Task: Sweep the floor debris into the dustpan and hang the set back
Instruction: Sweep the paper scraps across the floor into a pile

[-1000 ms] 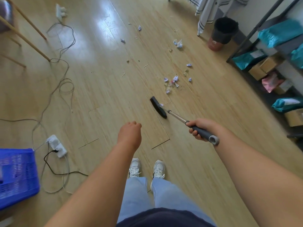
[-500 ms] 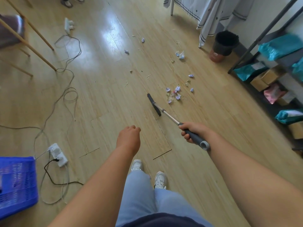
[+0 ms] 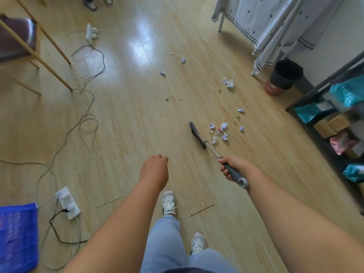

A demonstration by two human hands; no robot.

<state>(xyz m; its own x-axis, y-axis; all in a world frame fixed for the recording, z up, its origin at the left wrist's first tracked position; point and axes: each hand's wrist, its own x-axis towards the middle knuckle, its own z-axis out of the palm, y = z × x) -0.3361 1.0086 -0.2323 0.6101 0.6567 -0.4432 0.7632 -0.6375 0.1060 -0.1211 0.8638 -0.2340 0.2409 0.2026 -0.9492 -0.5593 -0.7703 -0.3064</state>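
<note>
1. Underfoot, the wooden floor (image 3: pixel 128 119) is filling nearly the whole view, with grey cables (image 3: pixel 86 123) looping across its left part and a power strip (image 3: pixel 68 202) lying beside a blue crate (image 3: pixel 17 237) at the lower left.
2. A black shelving rack (image 3: pixel 325 99) is standing along the right edge, carrying teal bags and cardboard boxes, and a black waste bin (image 3: pixel 284 75) is sitting on the floor just beyond it, near a hanging white cloth (image 3: pixel 266 22).
3. A wooden chair (image 3: pixel 21 44) is standing at the upper left.
4. The broom (image 3: pixel 206 143) is slanting down from the person's right side, its dark head resting on the floor and its metal shaft running back to a grey grip.
5. The right hand (image 3: pixel 231 167) is wrapping closed around that grey grip, fingers curled underneath and the grip's end sticking out behind the hand.
6. The left hand (image 3: pixel 155 168) is hanging free over the floor, fingers curled loosely inward, holding and touching nothing.
7. The main debris pile (image 3: pixel 219 133) of crumpled paper scraps is lying just to the right of the broom head, close to it.
8. Smaller scraps (image 3: pixel 228 82) are lying scattered farther away, toward the bin and the middle of the floor.
</note>
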